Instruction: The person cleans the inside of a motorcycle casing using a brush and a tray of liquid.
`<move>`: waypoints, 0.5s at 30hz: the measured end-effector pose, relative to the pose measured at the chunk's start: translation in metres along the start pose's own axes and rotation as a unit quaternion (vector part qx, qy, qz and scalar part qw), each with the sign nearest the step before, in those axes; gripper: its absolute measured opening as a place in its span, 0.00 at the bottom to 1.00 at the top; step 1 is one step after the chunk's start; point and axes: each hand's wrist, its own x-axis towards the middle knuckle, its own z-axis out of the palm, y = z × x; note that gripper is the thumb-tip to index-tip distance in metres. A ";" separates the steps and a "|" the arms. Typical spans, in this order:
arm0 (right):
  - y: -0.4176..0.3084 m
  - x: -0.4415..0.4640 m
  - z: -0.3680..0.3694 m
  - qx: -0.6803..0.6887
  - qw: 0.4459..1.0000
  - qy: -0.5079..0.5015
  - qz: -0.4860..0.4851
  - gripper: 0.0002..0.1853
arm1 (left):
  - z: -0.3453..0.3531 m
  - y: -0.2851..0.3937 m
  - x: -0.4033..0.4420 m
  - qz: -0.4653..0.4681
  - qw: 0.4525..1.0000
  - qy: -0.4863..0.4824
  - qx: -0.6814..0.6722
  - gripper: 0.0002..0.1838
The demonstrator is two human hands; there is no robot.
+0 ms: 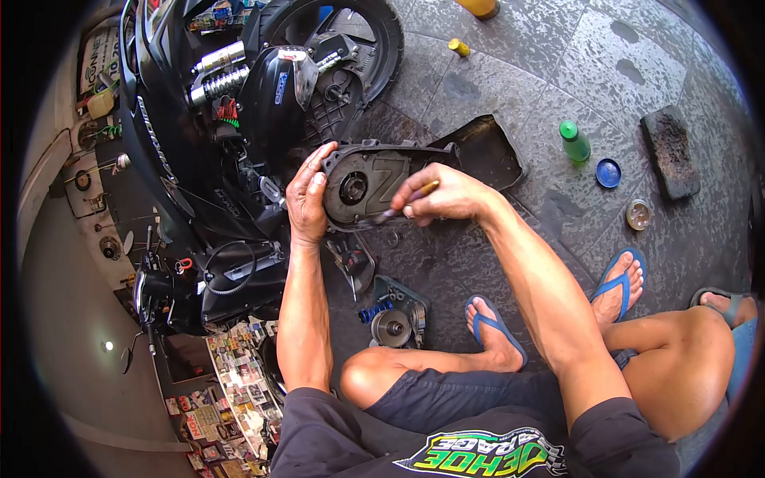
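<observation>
A grey engine side cover (pixel 362 171), with a round opening and a dark rim, is held up in front of the scooter. My left hand (pixel 307 195) grips its left edge, the thumb on the near side and the fingers partly behind. Over the cover's lower right part, my right hand (pixel 446 195) is closed on a slim brush (pixel 431 188) with a yellowish-brown handle. The brush's tip is blurred and lies close to the cover's lower edge. Behind the cover's right end, a dark rectangular tray (pixel 510 171) rests on the floor.
A black scooter (pixel 279 95) takes up the left. On the right floor are a green bottle (pixel 574 143), blue lid (pixel 608 173), small round container (pixel 638 214) and dark block (pixel 671 151). Metal parts (pixel 392 327) lie near my knee. A yellow cylinder (pixel 458 47) stands further off.
</observation>
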 end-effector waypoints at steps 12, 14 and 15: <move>0.044 -0.018 -0.006 0.060 0.995 0.074 0.038 0.13 | -0.002 -0.004 0.004 0.013 1.000 0.002 0.027 0.29; 0.054 -0.019 -0.012 0.028 0.995 0.083 0.053 0.12 | -0.002 -0.005 -0.001 0.006 1.000 0.010 0.022 0.29; 0.060 -0.020 -0.015 0.039 0.993 0.092 0.058 0.13 | -0.002 -0.003 -0.001 0.004 1.000 0.011 0.022 0.28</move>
